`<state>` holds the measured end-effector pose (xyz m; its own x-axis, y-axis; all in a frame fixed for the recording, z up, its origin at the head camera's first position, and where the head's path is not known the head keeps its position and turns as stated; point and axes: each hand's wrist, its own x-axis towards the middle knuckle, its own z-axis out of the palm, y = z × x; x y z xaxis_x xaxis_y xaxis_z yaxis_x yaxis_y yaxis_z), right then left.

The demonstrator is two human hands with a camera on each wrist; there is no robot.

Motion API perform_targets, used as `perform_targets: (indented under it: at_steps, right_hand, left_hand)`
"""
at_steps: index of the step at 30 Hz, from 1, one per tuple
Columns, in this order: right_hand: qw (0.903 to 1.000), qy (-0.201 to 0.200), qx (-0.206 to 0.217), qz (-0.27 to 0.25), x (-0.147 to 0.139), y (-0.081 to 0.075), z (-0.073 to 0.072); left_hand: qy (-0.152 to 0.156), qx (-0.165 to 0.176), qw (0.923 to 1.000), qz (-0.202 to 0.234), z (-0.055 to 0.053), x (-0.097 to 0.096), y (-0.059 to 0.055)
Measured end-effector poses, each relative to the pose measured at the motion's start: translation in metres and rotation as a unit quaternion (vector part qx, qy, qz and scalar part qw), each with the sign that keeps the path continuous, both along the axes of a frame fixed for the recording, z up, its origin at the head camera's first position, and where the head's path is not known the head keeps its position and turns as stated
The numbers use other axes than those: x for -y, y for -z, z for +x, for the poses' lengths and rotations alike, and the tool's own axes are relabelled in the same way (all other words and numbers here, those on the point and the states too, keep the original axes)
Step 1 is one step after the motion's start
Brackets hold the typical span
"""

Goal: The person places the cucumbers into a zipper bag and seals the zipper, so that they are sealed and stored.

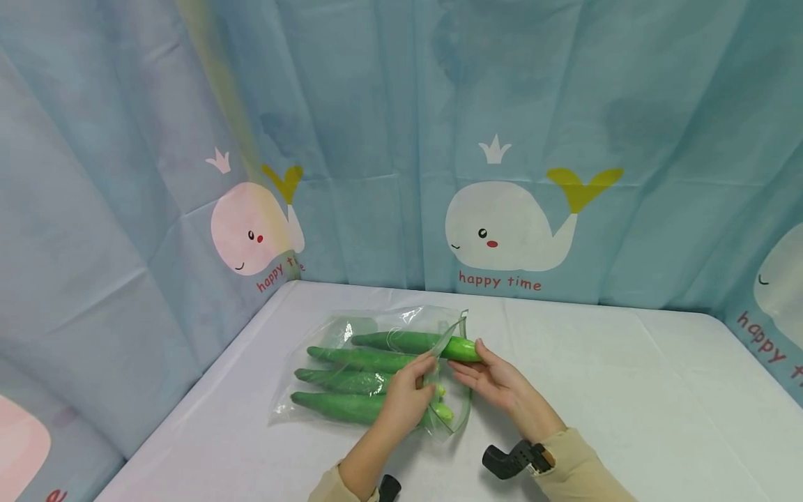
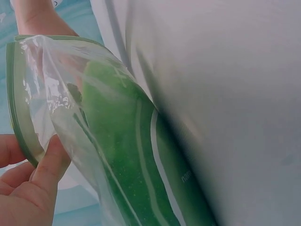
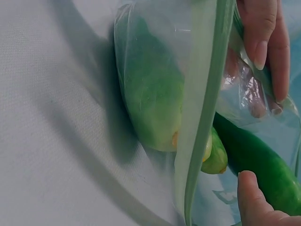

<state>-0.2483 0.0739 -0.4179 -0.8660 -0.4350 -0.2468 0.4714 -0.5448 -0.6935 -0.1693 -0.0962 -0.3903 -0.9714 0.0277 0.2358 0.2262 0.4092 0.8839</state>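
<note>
A clear zip bag (image 1: 326, 329) with a green seal strip lies on the table, its mouth facing right. Inside, several green cucumbers (image 1: 341, 381) lie side by side, blunt paler ends toward the opening. My left hand (image 1: 404, 399) pinches the bag's mouth edge between thumb and fingers; in the left wrist view the fingertips (image 2: 55, 146) grip the film beside the strip. The farthest cucumber (image 1: 463, 348) sticks out of the mouth, and my right hand (image 1: 502, 385) holds its light-green end, thumb on the end and fingers beneath. In the right wrist view this cucumber (image 3: 263, 157) passes through the opening.
The white-covered table (image 1: 627, 376) extends to the right of the bag. Behind and to the left hangs a blue curtain (image 1: 389, 104) printed with whales. A black wrist camera (image 1: 511, 460) sits at the right sleeve.
</note>
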Motion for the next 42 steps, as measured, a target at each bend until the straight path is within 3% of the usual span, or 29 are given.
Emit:
perform_targets:
  at_steps: [8,26,30,37,42]
  right_hand:
    - [1.0,0.0,0.002,0.007,0.008,-0.002,-0.001]
    - [0.9982,-0.032,0.028,-0.042,0.021,-0.009,-0.011]
    - [0.9994,-0.017,0.026,-0.016,0.025,-0.009,-0.01]
    - [0.9947,-0.028,-0.022,0.096,0.032,-0.006,-0.011]
    - [0.9926,-0.021,-0.025,0.117,0.036,-0.003,-0.011]
  left_hand:
    - [0.0,0.004,1.0,0.006,-0.001,0.0,0.0]
    - [0.009,0.008,0.9998,0.017,-0.002,0.0,-0.001]
    - [0.011,0.007,0.9997,0.018,-0.001,0.0,-0.001]
    - [0.008,0.009,0.9999,0.013,-0.001,0.0,0.001]
    - [0.008,0.003,0.9999,0.013,0.0,0.0,0.001]
